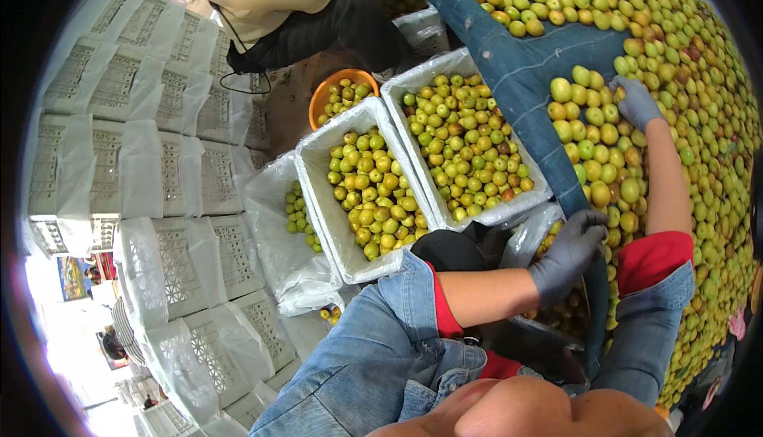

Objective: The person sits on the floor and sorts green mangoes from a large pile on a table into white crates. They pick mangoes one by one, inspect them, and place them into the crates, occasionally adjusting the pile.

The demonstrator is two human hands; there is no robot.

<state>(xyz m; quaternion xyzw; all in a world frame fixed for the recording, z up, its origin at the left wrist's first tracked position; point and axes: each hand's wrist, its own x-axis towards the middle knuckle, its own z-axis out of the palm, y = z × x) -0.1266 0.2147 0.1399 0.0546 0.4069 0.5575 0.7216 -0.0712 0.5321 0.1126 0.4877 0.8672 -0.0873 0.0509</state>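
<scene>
Both my hands wear thin grey gloves. My right hand reaches onto a heap of round green-yellow fruit, which look like jujubes, with its fingertips around one fruit at the heap's upper left part. Nearer my body, my left hand hovers by the near edge of the blue cloth, its fingers curled; whether anything is inside them is hidden. Left of the cloth stand two plastic-lined white crates, one beside the cloth and another farther left, both holding many of the same fruit.
An orange basin of fruit sits behind the crates. Another lined crate holds some fruit at the left. Stacked white crates with plastic liners fill the left side. A person in dark trousers sits across at the top.
</scene>
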